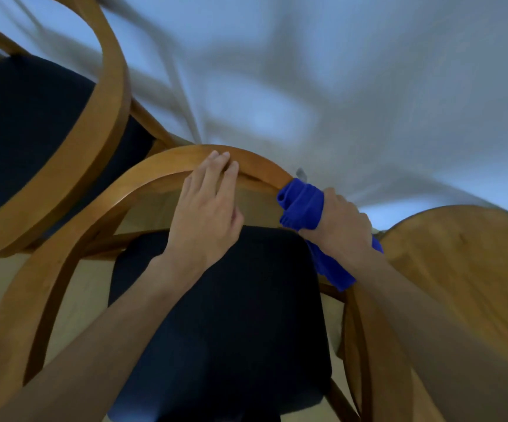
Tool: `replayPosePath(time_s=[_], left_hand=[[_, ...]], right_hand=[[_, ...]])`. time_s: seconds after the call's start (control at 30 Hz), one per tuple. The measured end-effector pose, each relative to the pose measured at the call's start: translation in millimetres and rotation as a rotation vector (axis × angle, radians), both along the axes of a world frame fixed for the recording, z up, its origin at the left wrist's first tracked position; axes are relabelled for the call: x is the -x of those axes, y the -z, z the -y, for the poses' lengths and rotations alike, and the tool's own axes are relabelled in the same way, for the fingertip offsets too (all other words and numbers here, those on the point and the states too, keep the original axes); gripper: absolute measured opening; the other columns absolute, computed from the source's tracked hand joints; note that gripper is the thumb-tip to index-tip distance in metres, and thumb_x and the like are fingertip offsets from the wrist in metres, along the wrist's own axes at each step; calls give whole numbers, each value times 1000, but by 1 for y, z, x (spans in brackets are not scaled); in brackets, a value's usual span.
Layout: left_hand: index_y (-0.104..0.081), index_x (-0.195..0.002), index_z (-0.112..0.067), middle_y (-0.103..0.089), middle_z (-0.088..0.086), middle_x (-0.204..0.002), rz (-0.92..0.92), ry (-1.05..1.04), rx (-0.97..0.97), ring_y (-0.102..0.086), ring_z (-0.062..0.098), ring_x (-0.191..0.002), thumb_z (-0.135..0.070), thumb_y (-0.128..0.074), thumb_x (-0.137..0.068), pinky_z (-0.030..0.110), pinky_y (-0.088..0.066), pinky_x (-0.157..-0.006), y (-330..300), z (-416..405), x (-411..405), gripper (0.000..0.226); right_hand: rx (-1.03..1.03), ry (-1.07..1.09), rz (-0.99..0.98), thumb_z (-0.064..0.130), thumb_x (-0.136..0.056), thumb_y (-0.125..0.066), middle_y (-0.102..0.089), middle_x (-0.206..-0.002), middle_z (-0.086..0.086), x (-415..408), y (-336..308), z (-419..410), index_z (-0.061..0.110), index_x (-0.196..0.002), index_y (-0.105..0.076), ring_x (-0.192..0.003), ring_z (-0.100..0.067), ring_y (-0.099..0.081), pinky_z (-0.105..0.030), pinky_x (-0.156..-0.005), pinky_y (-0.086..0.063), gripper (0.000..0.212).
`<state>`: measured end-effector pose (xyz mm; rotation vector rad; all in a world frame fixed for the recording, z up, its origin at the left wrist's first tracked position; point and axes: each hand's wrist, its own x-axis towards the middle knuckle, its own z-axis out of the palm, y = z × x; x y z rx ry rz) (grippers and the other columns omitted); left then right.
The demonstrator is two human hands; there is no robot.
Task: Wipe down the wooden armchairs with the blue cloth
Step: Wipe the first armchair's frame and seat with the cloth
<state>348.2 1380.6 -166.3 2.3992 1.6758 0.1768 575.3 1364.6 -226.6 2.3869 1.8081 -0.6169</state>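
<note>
At frame centre, your right hand (339,228) clamps the blue cloth (303,205) around the armchair (155,172) rail; left hand (207,208) fingers lie flat, steadying it. The cloth's loose tail may snag; the grip could slip.

Two wooden armchairs (48,260) (103,86) with dark blue seat cushions (222,315) stand close together on a pale, glossy floor (368,86).
</note>
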Motion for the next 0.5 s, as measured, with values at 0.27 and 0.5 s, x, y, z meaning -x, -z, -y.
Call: replayPosePath(time_s=[0.27,0.5], left_hand=[[-40,-142,1,-39,16,-149,34,69,30,-28,27,-143,-16,-62,-86,39,-22,-117,6,19,-19,62],[-37,-143,2,-35,18,-150,13,65,22,-28,27,-143,-12,-63,-84,40,-25,-118,6,19,-18,66]], right_hand=[[-226,-148,-122,34,-71,-82,-60,-99,-2,41,-10,-36,17,-111,-47,-87,-24,-59,-39,-78,-49,56],[-395,-185,-218,42,-65,-86,-60,-106,-1,57,0,-47,17,-123,-47,-90,-22,-57,-34,-75,-43,75]])
